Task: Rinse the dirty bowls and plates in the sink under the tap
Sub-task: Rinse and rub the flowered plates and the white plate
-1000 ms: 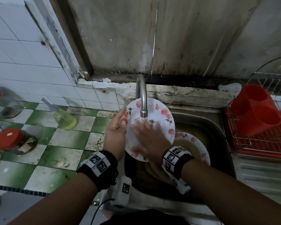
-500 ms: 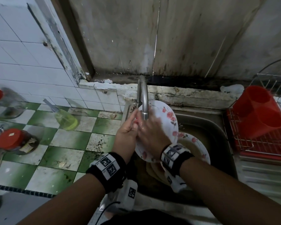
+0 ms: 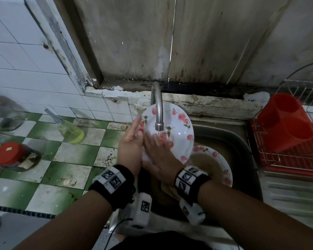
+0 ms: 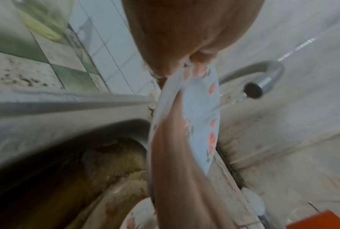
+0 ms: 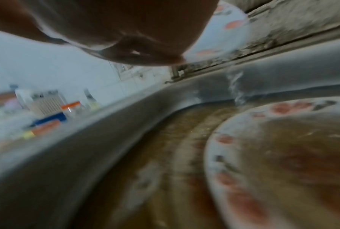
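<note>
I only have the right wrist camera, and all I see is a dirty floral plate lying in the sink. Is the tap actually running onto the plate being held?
Observer: Yes. In the head view, a thin stream falls from the tap onto the held floral plate, beside the right hand, which lies flat on it.
Operator: What's the left hand doing?
Observer: The left hand grips the plate's left rim, tilting it over the sink.
Operator: Anything beside the sink?
Observer: A red plastic holder stands to its right.

At the frame's left, red-lidded jars (image 3: pixel 11 156) and a yellow-green bottle (image 3: pixel 70 131) stand on the green-checked bench (image 3: pixel 70 170); red cups (image 3: pixel 287 123) sit in the rack (image 3: pixel 271 157) at right.
</note>
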